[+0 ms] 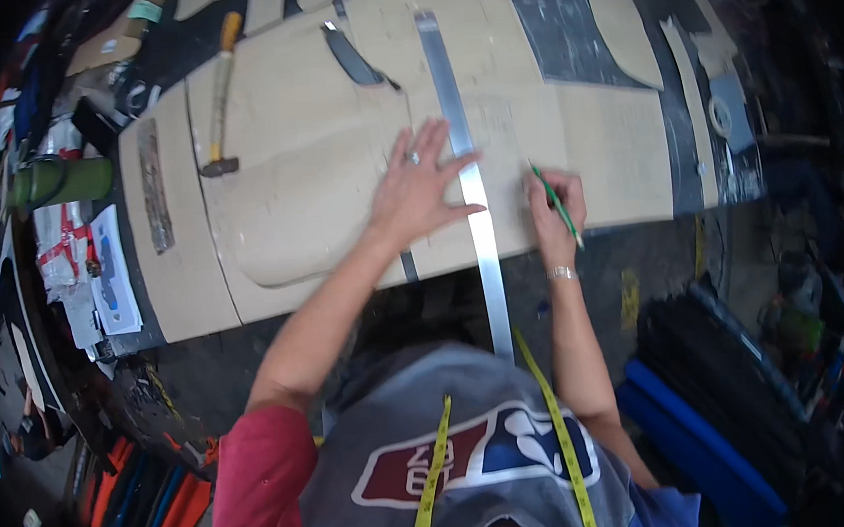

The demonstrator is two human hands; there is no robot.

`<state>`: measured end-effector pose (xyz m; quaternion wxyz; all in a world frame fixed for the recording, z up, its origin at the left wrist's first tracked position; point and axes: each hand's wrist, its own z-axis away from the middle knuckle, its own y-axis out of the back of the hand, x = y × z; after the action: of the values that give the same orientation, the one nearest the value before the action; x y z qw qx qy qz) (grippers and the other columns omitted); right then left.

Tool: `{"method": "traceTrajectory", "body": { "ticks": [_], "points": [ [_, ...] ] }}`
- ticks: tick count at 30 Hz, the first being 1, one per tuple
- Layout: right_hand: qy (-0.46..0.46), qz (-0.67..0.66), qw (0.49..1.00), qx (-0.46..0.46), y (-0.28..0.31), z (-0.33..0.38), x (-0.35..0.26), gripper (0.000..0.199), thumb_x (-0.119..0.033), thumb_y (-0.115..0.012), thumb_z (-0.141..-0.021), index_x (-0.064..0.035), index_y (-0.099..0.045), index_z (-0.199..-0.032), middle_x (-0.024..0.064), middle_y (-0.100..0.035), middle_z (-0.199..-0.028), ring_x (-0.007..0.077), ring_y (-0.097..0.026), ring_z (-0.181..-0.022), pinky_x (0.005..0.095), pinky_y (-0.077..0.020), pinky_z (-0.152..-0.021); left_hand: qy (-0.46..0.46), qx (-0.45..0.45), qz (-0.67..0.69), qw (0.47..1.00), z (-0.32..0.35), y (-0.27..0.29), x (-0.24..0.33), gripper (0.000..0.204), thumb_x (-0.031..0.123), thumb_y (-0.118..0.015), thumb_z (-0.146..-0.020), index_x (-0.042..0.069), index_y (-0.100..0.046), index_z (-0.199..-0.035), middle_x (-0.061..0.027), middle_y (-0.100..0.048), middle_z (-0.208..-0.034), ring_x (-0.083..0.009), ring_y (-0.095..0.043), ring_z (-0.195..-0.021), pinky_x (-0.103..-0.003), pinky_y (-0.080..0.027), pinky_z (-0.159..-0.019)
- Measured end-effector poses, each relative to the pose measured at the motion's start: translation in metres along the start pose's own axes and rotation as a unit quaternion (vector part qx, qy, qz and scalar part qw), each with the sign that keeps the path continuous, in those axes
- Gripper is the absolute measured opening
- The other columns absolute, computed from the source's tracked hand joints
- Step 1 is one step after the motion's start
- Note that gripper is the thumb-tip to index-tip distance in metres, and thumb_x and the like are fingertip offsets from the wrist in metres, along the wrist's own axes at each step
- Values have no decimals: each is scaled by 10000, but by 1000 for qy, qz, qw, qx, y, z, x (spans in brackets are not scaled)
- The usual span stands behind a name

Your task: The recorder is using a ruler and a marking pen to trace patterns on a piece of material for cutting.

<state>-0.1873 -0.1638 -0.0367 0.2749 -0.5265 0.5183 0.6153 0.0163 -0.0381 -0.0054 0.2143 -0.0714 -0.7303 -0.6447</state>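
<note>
My left hand (423, 185) lies spread on the tan sheet (613, 146), its fingers reaching onto a long metal ruler (483, 243). The ruler runs from the far part of the sheets over the table's near edge toward my body. Right of it, my right hand (555, 202) pinches a green pencil (560, 207) and rests on the same sheet. Beyond my left hand lies a dark-handled utility knife (354, 59). A hammer (221, 100) with a yellow and wooden handle lies farther left on a large tan panel (303, 163).
A green cylindrical container (62, 182) and printed papers (114, 275) sit at the left end of the table. Cut tan pieces (622, 30) and a roll of tape (720, 117) lie at the right. A yellow tape measure (565, 432) hangs round my neck. Blue and black rolls (703, 440) stand below right.
</note>
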Motion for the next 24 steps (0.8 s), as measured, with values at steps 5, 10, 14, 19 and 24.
{"method": "traceTrajectory", "body": {
  "ticks": [5,10,14,19,24],
  "points": [
    [-15,-39,999,-2,-10,-6,-6,155,-107,-755,-927,-29,-623,-950,1,-634,-795,55,-552,-717,238,-485,-662,8,16,-16,1000,3,5,-3,791,727,-701,-796,305,-592,-1456,-217,-345,-1626,-364,-279,-1541,-561,-195,-1261],
    [-19,-63,998,0,-7,-2,3,156,-99,-751,-920,-28,-614,-947,-11,-629,-795,46,-542,-711,221,-472,-649,24,-4,-27,999,12,2,-5,844,760,-716,-754,328,-584,-1466,-191,-330,-1643,-342,-265,-1552,-563,-184,-1268],
    [-26,-61,998,1,-6,2,0,135,-57,-717,-937,-25,-589,-962,25,-661,-841,60,-585,-738,221,-500,-686,2,-16,-24,1000,14,5,-11,911,803,-719,-703,364,-557,-1485,-165,-302,-1664,-331,-238,-1564,-572,-160,-1277],
    [-26,-50,998,-25,-3,2,-1,122,-22,-688,-961,-15,-570,-991,82,-715,-901,86,-645,-775,228,-539,-734,-4,-13,-45,999,4,0,-7,939,841,-705,-676,401,-542,-1489,-135,-298,-1674,-331,-233,-1566,-572,-152,-1280],
    [-17,-56,998,-28,-3,1,-3,122,-24,-686,-968,-15,-567,-993,108,-735,-938,93,-659,-793,231,-546,-745,-12,1,-40,999,-4,-10,-8,938,857,-699,-666,420,-544,-1482,-125,-304,-1674,-328,-233,-1566,-583,-144,-1279]
  ]
}}
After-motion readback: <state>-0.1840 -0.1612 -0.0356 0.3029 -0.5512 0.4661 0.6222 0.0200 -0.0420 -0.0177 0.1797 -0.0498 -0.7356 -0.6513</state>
